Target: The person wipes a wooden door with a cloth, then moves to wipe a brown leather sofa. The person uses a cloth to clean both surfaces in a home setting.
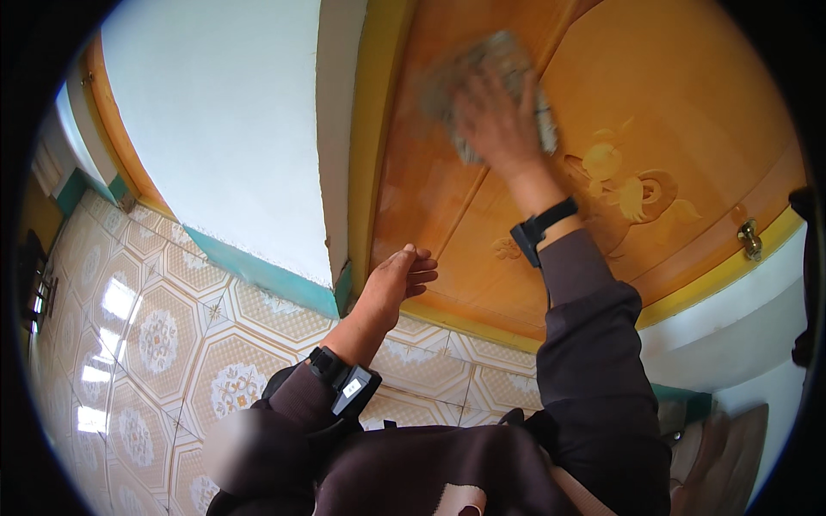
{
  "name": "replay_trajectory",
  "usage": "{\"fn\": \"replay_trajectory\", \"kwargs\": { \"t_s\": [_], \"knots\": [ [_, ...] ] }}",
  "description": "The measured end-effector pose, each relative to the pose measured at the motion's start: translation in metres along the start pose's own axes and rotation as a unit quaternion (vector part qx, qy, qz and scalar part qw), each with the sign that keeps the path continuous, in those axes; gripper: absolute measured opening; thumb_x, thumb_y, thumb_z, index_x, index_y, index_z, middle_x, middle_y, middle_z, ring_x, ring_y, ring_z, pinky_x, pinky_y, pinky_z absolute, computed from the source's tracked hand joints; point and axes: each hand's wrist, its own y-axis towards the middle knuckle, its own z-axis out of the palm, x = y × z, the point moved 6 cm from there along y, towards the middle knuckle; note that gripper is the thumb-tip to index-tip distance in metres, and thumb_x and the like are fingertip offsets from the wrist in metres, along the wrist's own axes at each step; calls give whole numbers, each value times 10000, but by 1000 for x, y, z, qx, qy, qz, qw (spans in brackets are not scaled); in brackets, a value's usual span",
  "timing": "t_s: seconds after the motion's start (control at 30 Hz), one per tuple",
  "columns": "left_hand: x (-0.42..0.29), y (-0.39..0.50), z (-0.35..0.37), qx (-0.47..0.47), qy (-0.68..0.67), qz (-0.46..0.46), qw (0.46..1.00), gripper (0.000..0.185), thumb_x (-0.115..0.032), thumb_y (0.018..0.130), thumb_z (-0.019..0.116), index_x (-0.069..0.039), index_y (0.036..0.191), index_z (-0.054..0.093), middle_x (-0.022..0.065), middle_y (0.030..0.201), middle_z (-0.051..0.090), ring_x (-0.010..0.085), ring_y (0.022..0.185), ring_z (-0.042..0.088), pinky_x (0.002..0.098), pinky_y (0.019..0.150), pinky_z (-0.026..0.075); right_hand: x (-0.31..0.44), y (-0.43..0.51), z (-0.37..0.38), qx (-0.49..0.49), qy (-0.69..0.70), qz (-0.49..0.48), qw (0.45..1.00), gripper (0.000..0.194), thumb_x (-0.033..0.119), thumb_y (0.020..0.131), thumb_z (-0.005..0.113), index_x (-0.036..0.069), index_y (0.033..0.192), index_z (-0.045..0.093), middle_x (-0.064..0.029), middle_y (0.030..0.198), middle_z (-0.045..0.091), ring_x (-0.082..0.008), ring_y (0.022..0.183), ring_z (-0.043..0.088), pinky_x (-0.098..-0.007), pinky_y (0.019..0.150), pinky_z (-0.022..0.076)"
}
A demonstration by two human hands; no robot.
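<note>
My right hand [497, 122] presses a grey cloth [506, 55] flat against the upper part of an orange-brown wooden door [439, 155]; hand and cloth are slightly blurred. To the right of that hand, the door bears a carved flower relief [626, 180]. My left hand [408, 271] is held in the air before the lower part of the door, with nothing in it, its fingers loosely curled and the thumb apart. Both wrists wear black straps with small devices.
A metal door knob [750, 240] sits near the door's right edge. Yellow framing [377, 116] borders the door. A white wall [219, 129] with a teal base stands at left. Patterned floor tiles [158, 335] lie below, and brown wooden furniture [729, 458] is at lower right.
</note>
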Motion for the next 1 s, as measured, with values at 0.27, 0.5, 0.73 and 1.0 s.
{"fn": "replay_trajectory", "kwargs": {
  "t_s": [0.27, 0.5, 0.73, 1.0],
  "knots": [
    [-11, -3, -16, -29, -31, 7, 999, 373, -396, 1026, 456, -79, 1144, 614, 69, 1097, 682, 201, 1003, 661, 321, 828, 481, 71, -9, 35, 129, 19, 42, 991, 574, 363, 901, 548, 272, 1458, 442, -25, 1579, 311, -271, 1470, 226, -709, 1081, 149],
    [-14, -9, -26, -38, -37, 6, 999, 454, -420, 1020, 451, -37, 1212, 601, 93, 1147, 670, 198, 1045, 645, 319, 868, 469, 217, -164, 103, 222, 153, -115, 956, 500, 224, 928, 460, 214, 1428, 473, -1, 1585, 304, -181, 1450, 281, -573, 1157, 163],
    [-9, -10, -31, -46, -3, -17, 999, 478, -414, 1047, 397, -21, 1250, 577, 104, 1188, 647, 217, 1094, 622, 338, 895, 479, 282, -331, 130, 310, 126, -276, 901, 462, 207, 951, 440, 168, 1410, 478, 26, 1572, 319, -129, 1429, 313, -471, 1242, 68],
    [-8, -7, -22, -40, -9, -15, 999, 450, -408, 1047, 405, -40, 1228, 590, 89, 1154, 663, 218, 1056, 637, 335, 882, 482, 198, -284, 94, 167, 141, -176, 960, 445, 225, 927, 488, 143, 1362, 541, 12, 1488, 462, -113, 1361, 422, -480, 1174, 243]
  ]
}}
